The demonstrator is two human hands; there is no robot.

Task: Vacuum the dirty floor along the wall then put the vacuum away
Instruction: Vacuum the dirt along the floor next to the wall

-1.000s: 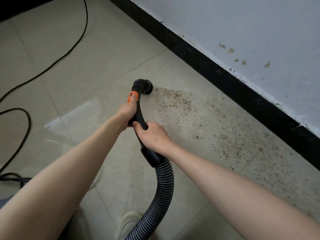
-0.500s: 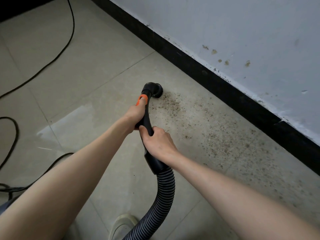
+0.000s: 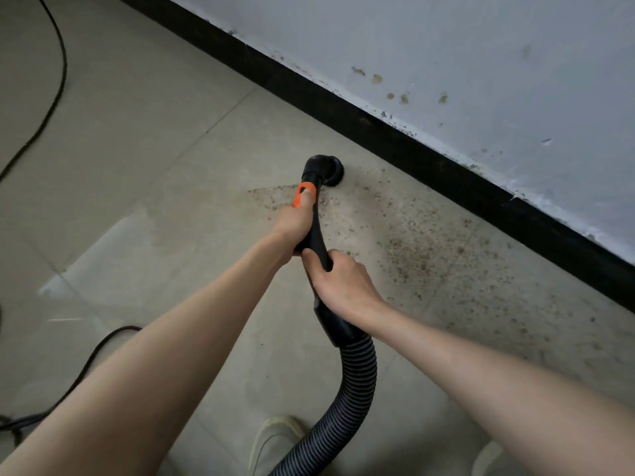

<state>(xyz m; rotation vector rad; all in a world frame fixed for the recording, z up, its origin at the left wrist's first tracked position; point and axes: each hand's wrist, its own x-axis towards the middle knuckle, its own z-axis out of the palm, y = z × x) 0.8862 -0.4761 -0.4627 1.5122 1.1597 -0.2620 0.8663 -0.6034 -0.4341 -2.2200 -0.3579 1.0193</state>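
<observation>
So both hands are wrapped tight round the black vacuum wand (image 3: 318, 235): the left hand (image 3: 293, 226) holds it high up, just under the orange collar (image 3: 304, 194), and the right hand (image 3: 338, 281) clamps it lower, right above where the ribbed hose (image 3: 354, 383) joins. That's a full closed grip on both, nothing loose. The round brush nozzle (image 3: 326, 170) sits on the floor (image 3: 154, 139) at the far end of the dirt patch (image 3: 429, 249), close to the black baseboard (image 3: 412, 149) but not quite touching it as far as I can see.

Stuff that could go wrong, imo: push forward much more and the nozzle bumps the baseboard. Loads of grit is spread to the right along the wall (image 3: 481, 63), so sloppy strokes would leave strips behind. The hose loops back past a shoe (image 3: 275, 441), so it's easy to step on or snag. The power cord (image 3: 58, 80) also trails over the tiles on the left and could catch a foot on a step back.

Room-wise, the wall closes off the right side, with plenty of open tile to the left and behind.
</observation>
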